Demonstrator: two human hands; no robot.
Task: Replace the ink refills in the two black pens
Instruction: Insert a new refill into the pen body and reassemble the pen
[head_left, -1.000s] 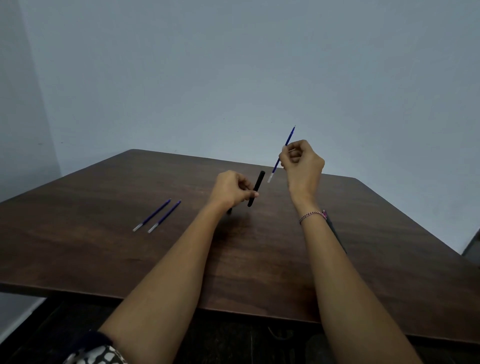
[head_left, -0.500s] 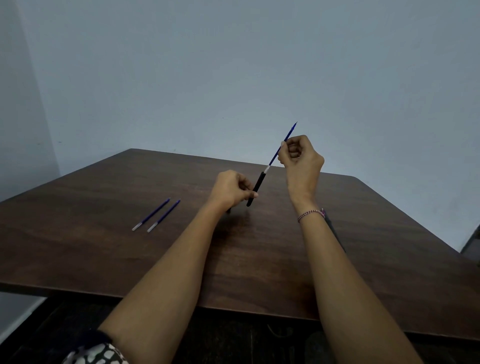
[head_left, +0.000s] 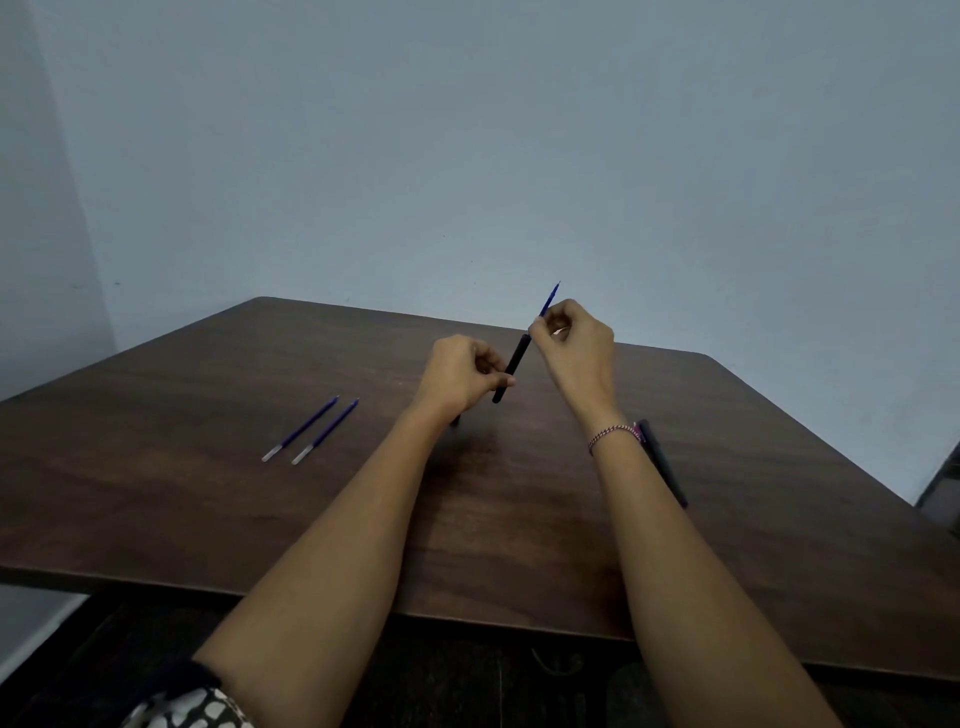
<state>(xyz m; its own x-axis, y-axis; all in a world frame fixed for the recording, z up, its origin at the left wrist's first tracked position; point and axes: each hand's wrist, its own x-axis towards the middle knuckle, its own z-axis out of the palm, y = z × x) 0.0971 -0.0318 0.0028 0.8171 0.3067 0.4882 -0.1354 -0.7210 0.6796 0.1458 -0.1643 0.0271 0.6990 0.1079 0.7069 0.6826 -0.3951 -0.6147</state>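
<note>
The left hand (head_left: 460, 375) grips the black pen barrel (head_left: 511, 368) tilted, open end up, so the right hand (head_left: 574, 338), pinching the blue refill (head_left: 549, 299), can line it up with the bore.

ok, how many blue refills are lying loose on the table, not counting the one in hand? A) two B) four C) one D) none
A: two blue refills lie side by side on the table to the left of the left hand, apart from the refill that the right hand is feeding into the black pen barrel.
</note>
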